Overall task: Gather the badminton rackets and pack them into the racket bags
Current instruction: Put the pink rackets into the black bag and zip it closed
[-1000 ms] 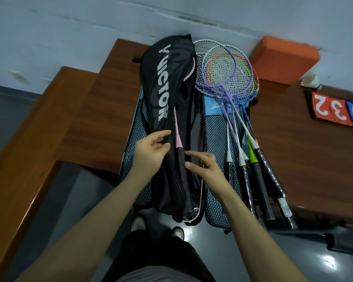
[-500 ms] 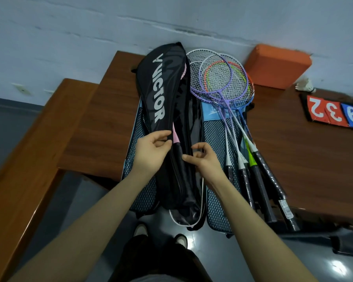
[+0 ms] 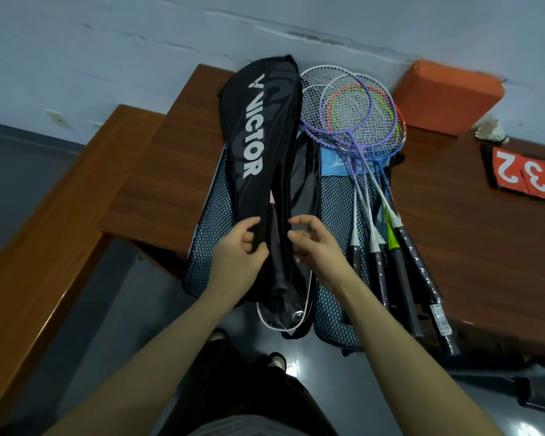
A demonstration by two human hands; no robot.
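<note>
Gone inside the black Victor racket bag (image 3: 258, 171) on the desk (image 3: 177, 171) is the pink shaft, left hand (image 3: 238, 256) pinching one opening edge, right hand (image 3: 317, 247) loosely curled beside the other, apparently closing it.

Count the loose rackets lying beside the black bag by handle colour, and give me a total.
Black handle under a white collar: 2
Black handle under a green collar: 1
Black patterned handle, no collar: 1
Total: 4 loose rackets beside the black bag
</note>
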